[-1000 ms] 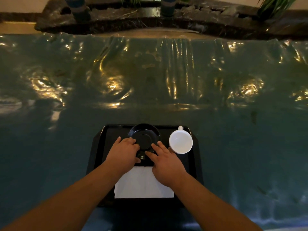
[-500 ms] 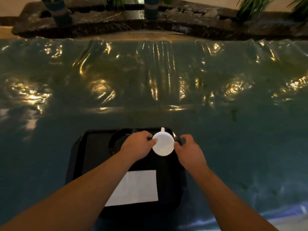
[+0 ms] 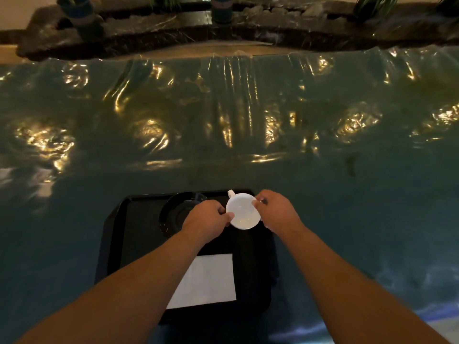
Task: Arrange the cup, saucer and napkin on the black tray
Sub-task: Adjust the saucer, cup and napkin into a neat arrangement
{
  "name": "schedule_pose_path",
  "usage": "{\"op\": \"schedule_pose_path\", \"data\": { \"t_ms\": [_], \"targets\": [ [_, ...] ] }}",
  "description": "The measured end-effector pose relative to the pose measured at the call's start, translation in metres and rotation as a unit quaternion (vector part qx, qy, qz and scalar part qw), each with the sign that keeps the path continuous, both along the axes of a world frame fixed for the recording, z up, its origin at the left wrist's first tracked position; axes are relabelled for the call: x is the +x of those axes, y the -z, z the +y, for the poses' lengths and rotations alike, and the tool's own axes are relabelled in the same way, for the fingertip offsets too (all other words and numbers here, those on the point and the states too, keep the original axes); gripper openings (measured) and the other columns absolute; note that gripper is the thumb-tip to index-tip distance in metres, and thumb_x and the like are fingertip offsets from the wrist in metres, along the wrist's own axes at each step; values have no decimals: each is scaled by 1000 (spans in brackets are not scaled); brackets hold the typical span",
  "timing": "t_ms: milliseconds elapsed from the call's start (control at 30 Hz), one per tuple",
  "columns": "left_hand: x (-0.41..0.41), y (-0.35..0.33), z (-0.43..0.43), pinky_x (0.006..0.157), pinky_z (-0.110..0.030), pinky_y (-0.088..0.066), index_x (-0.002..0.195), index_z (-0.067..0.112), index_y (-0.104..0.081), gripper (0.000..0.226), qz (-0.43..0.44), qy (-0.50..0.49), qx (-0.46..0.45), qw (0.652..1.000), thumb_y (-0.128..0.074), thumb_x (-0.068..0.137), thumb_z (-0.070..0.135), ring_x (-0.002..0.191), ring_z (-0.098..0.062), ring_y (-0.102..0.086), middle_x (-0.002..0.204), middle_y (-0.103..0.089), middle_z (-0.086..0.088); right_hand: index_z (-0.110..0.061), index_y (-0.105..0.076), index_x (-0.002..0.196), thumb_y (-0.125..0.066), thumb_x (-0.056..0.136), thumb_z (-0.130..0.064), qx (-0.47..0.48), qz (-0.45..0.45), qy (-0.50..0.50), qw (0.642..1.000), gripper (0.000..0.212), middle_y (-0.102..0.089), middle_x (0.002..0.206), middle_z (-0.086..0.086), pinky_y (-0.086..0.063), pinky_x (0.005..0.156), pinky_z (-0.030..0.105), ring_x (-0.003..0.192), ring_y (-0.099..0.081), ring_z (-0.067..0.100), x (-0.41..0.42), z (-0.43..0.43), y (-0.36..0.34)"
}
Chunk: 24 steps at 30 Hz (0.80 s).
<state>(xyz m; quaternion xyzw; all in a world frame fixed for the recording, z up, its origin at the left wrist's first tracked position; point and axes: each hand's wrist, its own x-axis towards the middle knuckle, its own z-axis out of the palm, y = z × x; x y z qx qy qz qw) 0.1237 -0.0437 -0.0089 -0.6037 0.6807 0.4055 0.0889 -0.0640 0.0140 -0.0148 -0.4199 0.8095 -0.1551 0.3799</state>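
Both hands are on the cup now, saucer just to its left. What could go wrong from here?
1. The cup is pinched only at its rim by the left hand and right hand; it might slip or tip.
2. The black saucer is hard to see against the black tray in this dim light, and the left hand covers part of it, so the cup may land off-centre.
3. The left forearm lies across the napkin and could drag it.

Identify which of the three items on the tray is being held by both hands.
The white cup: the left hand and right hand grip its opposite sides. The black saucer and white napkin lie untouched.
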Motion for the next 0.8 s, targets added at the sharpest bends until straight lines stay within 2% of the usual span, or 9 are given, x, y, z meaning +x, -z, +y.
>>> {"op": "schedule_pose_path", "data": {
  "t_ms": [167,233,300,367,433,467,533,633,800],
  "targets": [
    [-7,-7,-2,63,-30,-48,85,25,-68,35,-56,57,-19,997,-71,87,59,74,-13,-65,79,-68,4,-25,-68,114,-53,101,-43,-2,65,-21,998,26,-70,105,2,-54,72,36,88,-63,20,4,-10,0],
    [-5,-16,-5,61,-30,-45,86,27,-62,39,-73,72,-61,993,-75,80,63,75,-12,-62,82,-66,6,-24,-64,126,-53,100,-52,-9,68,1,998,40,-70,113,1,-52,73,36,95,-64,22,5,-4,-2],
    [-2,-22,-8,62,-32,-45,96,27,-59,44,-49,53,-125,989,-76,78,64,79,-13,-60,94,-62,7,-22,-57,133,-52,98,-60,-22,62,33,997,52,-68,117,1,-49,72,36,101,-64,23,5,6,-5],
    [-2,-21,-12,73,-35,-51,116,27,-59,47,9,48,-171,984,-73,84,58,94,-18,-62,117,-58,5,-21,-55,130,-54,97,-59,-11,69,42,997,50,-67,110,-1,-47,67,34,95,-64,21,6,16,-9],
    [-6,-20,-18,91,-38,-50,136,27,-56,49,32,104,-163,981,-67,93,49,115,-22,-61,141,-53,2,-22,-56,118,-58,95,-54,18,59,35,998,39,-68,100,-3,-49,63,33,85,-65,17,7,25,-6],
    [-10,-20,-22,96,-38,-49,139,26,-56,47,25,136,-146,980,-64,96,44,120,-23,-60,145,-53,2,-23,-57,112,-60,95,-52,33,44,33,998,33,-70,95,-3,-53,62,34,81,-66,16,7,27,-4],
    [-13,-23,-26,95,-39,-50,134,26,-62,37,-6,172,-117,978,-60,99,38,115,-23,-62,136,-62,-1,-25,-58,105,-63,96,-42,48,-10,58,997,21,-73,87,-1,-59,59,37,70,-68,17,8,29,1],
    [-10,-19,-22,90,-41,-54,123,29,-69,29,-21,145,-97,984,-62,97,40,104,-23,-64,119,-69,1,-20,-60,102,-65,99,-28,35,-116,132,984,10,-75,79,5,-63,57,40,56,-67,18,8,24,-1],
    [-6,-11,-11,77,-37,-50,113,26,-72,30,-39,105,-90,990,-67,92,48,92,-20,-64,104,-70,1,-13,-66,99,-68,98,-27,29,-141,135,980,14,-74,79,12,-64,58,38,55,-67,18,0,11,-7]
  ]
}}
